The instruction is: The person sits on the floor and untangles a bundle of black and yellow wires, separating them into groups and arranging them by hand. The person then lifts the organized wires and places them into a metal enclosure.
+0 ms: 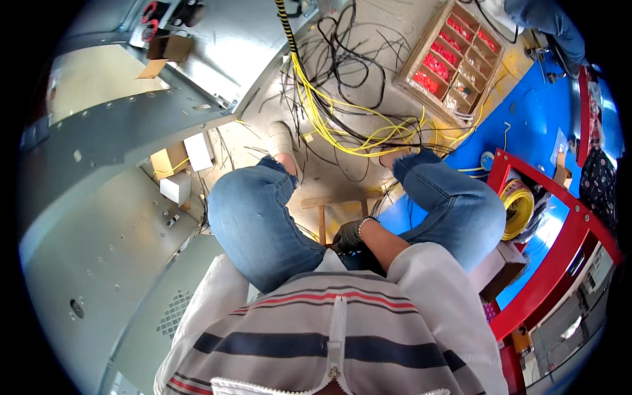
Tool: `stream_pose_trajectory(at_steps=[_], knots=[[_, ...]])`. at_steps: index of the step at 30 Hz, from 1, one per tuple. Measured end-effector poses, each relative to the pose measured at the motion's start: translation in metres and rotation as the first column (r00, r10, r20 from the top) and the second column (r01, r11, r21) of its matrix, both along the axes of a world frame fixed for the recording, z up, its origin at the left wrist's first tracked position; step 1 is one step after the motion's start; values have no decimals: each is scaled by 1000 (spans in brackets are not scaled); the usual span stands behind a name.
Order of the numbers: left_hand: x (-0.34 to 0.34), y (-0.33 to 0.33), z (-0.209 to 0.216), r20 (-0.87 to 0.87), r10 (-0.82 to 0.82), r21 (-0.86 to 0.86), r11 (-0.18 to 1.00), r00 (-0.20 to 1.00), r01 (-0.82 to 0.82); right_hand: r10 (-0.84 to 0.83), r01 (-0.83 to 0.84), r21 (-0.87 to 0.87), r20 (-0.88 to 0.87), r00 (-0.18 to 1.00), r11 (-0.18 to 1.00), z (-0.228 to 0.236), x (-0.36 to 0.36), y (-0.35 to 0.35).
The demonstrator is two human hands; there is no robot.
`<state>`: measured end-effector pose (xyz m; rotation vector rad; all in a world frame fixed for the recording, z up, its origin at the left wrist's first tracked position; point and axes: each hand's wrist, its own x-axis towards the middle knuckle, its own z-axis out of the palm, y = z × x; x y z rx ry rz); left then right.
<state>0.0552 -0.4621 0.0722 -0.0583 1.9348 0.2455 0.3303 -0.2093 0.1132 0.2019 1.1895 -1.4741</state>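
My right hand point(347, 236), in a dark glove with a beaded bracelet at the wrist, reaches down between my thighs. It is close to a small wooden stool or frame point(341, 198) standing on the floor between my legs. The fingers are mostly hidden, so their grip and anything in them cannot be made out. My left hand does not show; only the white left sleeve point(212, 289) is visible beside my left thigh. In front of my feet lies a loose bundle of yellow cables point(309, 108) and black cables point(337, 41), partly wrapped in a striped sleeve point(284, 23).
A divided wooden box point(431, 62) of red and clear small parts stands far right. Grey metal cabinet panels point(99, 243) line the left, with small cartons point(170, 160) beside them. To the right are a red metal frame point(559, 191), a yellow cable roll point(518, 209) and another person's leg point(550, 23).
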Motion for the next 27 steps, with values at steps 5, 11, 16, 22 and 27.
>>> stream_pose_trajectory(at_steps=[5,11,16,22,27], knots=[[-30,71,-8,-69,155,340,932,986,-123,69,60,348,-348,935,936,15,6,-9],[-77,186,41,-80,187,653,752,979,-90,-366,657,593,-547,753,465,-2,11,12],[-65,267,92,-157,-30,692,709,987,131,-777,908,413,-548,311,71,-12,3,36],[-86,361,70,-292,-315,572,699,903,429,-957,919,329,-256,-132,-215,-28,-39,72],[-65,452,30,-308,-518,413,683,798,603,-772,891,358,-636,13,-280,-72,-63,128]])
